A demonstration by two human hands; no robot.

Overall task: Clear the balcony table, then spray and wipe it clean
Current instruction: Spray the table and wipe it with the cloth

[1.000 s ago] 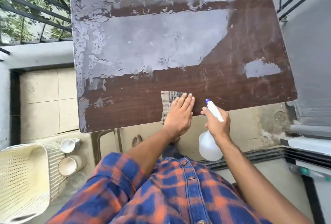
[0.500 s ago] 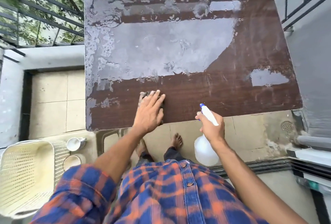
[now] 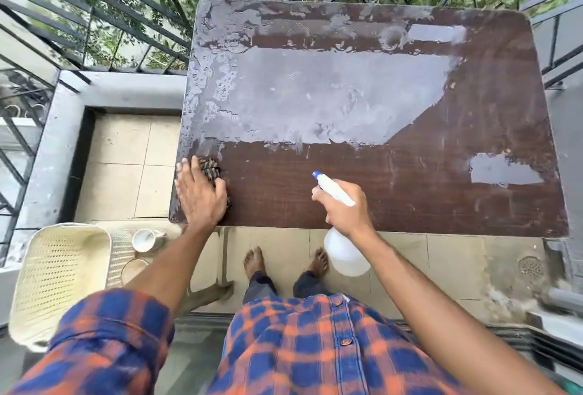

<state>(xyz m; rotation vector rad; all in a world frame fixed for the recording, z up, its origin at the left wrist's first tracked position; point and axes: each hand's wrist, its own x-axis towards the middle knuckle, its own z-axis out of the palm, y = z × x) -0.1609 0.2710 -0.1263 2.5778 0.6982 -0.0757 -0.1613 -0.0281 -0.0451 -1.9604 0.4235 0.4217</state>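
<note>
Cloth (image 3: 210, 169) pressed under the flat left hand (image 3: 198, 197) at the table's (image 3: 378, 192) near-left corner looked liable to slip off that edge, while the right hand (image 3: 345, 214) gripped the spray bottle (image 3: 345, 256).

1 head-worn camera looks steeply down, close above the table (image 3: 410, 205).
</note>
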